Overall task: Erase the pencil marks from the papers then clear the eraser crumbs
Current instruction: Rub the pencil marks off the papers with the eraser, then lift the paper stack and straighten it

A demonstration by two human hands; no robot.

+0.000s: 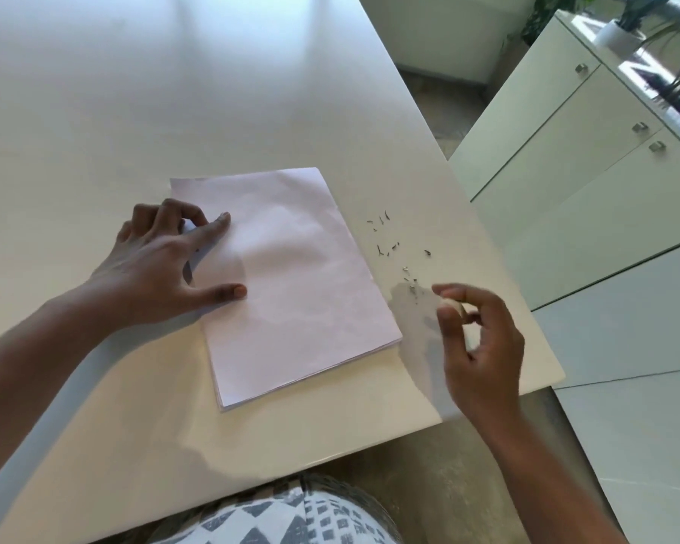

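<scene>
Patterned fabric [291, 516] shows at the bottom edge. Above it, the right hand [479, 339] pinches a small eraser [450, 306] over the counter [95, 111]; eraser crumbs [393, 245] lie just beyond its fingertips. Well apart, the left hand [158, 265] presses forefinger and thumb on the papers [291, 284].

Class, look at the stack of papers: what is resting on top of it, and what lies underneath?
The left hand rests its thumb and forefinger on the stack of papers. Its top sheet looks blank. Beneath is the white table; lower sheets' faces are covered.
</scene>
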